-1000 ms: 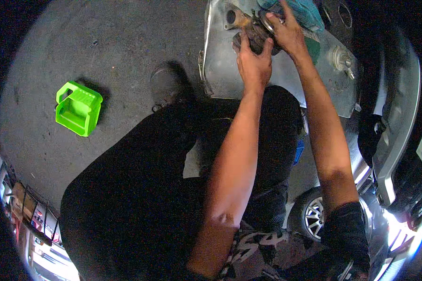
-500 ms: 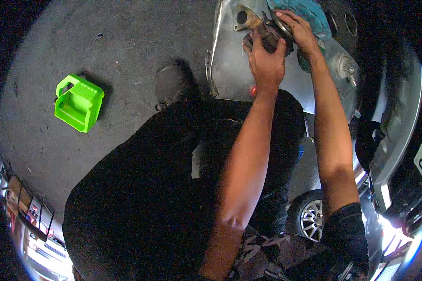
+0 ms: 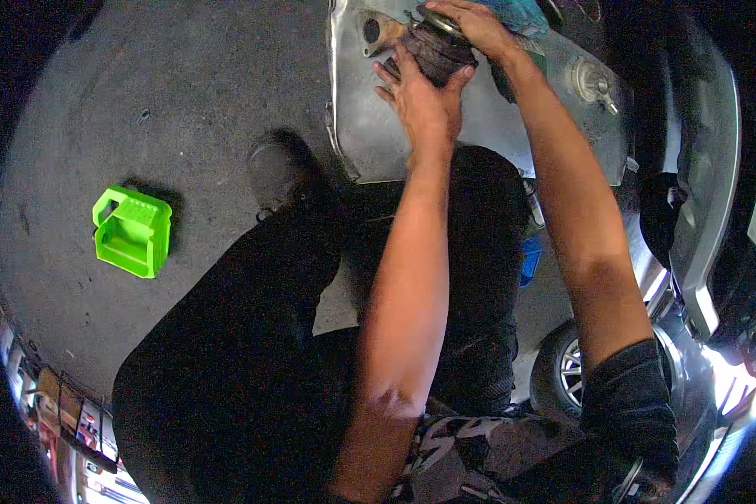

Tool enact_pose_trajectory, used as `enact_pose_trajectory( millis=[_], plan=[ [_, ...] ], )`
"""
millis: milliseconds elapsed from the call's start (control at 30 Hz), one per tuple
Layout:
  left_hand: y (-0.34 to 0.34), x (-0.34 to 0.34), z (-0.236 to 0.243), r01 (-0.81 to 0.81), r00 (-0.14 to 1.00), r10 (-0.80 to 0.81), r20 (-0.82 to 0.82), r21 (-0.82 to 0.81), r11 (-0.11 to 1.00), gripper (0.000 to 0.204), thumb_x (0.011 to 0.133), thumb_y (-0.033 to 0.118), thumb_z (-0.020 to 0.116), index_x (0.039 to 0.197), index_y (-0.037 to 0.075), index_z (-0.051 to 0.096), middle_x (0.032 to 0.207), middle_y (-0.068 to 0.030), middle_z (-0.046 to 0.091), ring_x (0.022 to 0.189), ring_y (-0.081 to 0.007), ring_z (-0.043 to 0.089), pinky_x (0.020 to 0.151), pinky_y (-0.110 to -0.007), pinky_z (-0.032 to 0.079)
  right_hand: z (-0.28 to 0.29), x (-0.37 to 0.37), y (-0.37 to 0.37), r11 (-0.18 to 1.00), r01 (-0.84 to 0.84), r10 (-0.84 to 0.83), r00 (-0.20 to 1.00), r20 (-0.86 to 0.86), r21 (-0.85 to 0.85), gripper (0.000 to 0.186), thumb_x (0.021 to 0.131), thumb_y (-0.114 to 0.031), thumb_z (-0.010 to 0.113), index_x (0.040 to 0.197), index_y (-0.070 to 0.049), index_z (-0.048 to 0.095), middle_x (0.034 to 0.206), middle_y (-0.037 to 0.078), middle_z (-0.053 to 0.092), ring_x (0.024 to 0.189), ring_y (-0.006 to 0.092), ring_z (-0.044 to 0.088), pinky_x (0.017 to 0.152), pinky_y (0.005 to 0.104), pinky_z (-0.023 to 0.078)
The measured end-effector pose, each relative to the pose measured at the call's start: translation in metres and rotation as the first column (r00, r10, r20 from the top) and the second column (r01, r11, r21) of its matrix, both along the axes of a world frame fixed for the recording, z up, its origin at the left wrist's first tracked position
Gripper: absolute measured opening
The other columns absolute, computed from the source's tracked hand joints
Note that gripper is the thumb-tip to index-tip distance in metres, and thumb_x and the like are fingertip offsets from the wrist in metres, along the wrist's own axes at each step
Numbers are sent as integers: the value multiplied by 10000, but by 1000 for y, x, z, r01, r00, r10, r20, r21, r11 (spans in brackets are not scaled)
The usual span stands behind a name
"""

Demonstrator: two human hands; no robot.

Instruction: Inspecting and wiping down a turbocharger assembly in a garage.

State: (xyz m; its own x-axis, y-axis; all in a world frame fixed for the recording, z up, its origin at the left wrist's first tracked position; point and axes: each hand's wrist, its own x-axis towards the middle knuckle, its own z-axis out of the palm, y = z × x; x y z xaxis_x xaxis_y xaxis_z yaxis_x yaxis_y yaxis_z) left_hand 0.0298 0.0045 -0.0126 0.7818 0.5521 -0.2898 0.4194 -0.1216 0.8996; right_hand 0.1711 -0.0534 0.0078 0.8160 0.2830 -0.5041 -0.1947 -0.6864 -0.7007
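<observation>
A dark, grimy metal engine part (image 3: 437,52) with a round body sits on a grey metal sheet (image 3: 500,134) in front of me. At its left side is a rusty pipe stub with a flange (image 3: 378,34). My left hand (image 3: 428,105) grips the round body from the near left, thumb and fingers spread around it. My right hand (image 3: 479,32) curls over a shiny round rim (image 3: 445,20) at the part's top right. Its fingertips are partly cut off by the picture's upper edge.
A blue plastic bag (image 3: 521,17) lies behind my right hand. A round metal fitting with a spout (image 3: 595,84) is on the sheet's right side. On the floor at left stands a bright green open container (image 3: 134,239). A car bumper (image 3: 714,185) and wheel (image 3: 563,370) are at right.
The view has shifted, so the sheet and part appear farther left. Both hands remain on the engine part, which seems slightly turned, with more of its round body showing.
</observation>
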Motion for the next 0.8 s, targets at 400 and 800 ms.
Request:
enact_pose_trajectory(
  millis=[400,800],
  plan=[
    [-3,-1,5,156,987,-155,-51,18,988,1109,665,301,859,1461,-68,180,1423,-345,346,1418,-434,181,1149,-462,246,-44,22,-30,908,-399,419,856,301,-128,349,958,-177,425,1225,-93,633,1280,79,592,1178,254,546,1011,376,413],
    [-18,4,5,149,988,-150,43,31,988,1139,651,481,838,1449,-55,227,1420,-410,279,1374,-493,244,1107,-475,311,-66,30,-51,962,-266,262,860,438,-53,410,921,-412,544,1138,-93,682,1149,82,677,1070,223,617,933,339,456]
  ],
)
